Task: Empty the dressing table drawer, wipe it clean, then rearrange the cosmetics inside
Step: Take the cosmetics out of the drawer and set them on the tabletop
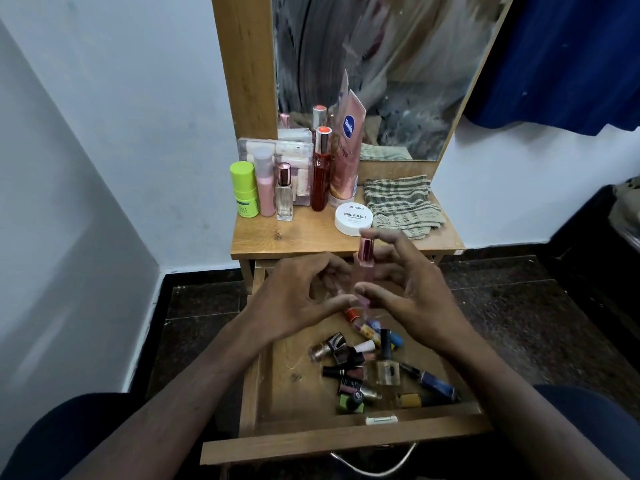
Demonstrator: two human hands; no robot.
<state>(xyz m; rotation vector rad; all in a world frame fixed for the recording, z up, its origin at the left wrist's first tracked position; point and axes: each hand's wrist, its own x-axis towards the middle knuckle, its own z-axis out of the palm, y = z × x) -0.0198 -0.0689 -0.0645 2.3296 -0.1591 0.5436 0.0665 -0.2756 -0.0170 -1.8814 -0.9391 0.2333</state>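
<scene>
Below the wrists, the drawer (263,382) stands pulled out, nail polishes (363,368) still scattered inside. Both hands hover above it: left hand (294,299) and right hand (412,296) curl loosely around a blurred pink bottle (364,268); whether either grips it, I cannot tell. Emptying seems underway; next, probably, lifting it beyond the fingers beside the jar (354,218) and cloth (403,206).

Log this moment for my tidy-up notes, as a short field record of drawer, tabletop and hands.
drawer: open, nail polish bottles lying loose inside
tabletop: upright bottles, white jar, striped cloth
left hand: fingers curled, beside pink bottle
right hand: fingers curled, other side of it
grip: blurred, cannot tell
</scene>
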